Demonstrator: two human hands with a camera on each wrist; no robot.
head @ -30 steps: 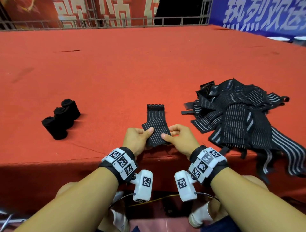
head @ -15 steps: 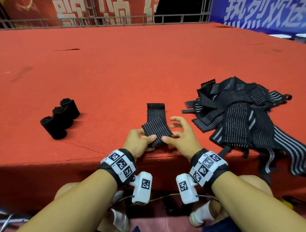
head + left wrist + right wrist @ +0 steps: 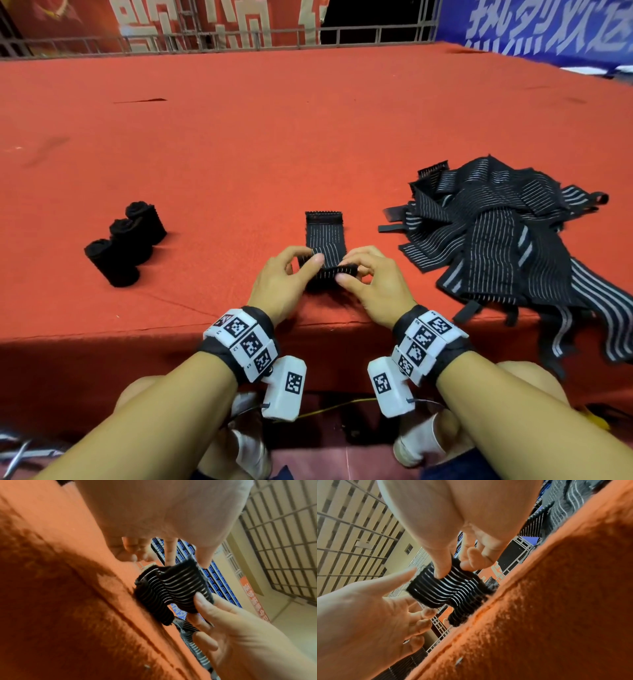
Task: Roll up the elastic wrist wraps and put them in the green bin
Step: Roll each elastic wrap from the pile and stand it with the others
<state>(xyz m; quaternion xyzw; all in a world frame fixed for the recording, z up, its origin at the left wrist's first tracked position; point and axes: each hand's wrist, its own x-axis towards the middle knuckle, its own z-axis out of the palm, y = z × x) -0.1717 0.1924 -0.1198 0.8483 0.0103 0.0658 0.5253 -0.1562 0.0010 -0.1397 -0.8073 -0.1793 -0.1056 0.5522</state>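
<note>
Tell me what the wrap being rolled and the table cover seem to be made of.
Wrap: looks like woven elastic fabric, matte black with thin pale stripes; it bends softly where both hands curl it, and its edges are fuzzy. Table cover: probably felt or short-pile carpet, matte red; the wrist views show a fuzzy nap.

A red-carpeted desk (image 3: 239, 137) carries a striped wrist wrap (image 3: 324, 236); left of it stand three black rolled wraps (image 3: 125, 241), right a heap of unrolled wraps (image 3: 507, 236).
</note>
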